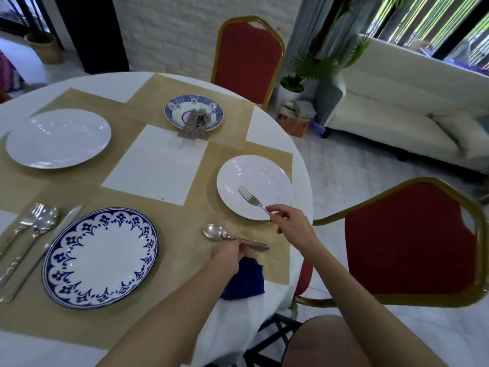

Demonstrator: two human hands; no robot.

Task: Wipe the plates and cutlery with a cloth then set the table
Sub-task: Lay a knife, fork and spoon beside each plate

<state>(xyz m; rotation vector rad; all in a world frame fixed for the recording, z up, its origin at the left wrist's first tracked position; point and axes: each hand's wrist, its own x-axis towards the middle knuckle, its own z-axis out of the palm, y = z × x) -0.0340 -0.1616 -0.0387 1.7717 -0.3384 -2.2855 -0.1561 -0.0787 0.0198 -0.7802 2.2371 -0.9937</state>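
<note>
Currently right hand (288,221) pinches fork (250,197) by its handle end, tines over the near side of the white plate (251,170); left hand (229,255) fingers curled round spoon (214,231) handle, between white plate and blue-patterned plate (79,234); touching the mat (182,223) or not, can't tell; blue cloth (247,283) bunched under left hand

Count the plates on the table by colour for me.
White plates: 2, one on the left, one on the right.
Blue-patterned plates: 2, one near, one far.
Total: 4.
</note>
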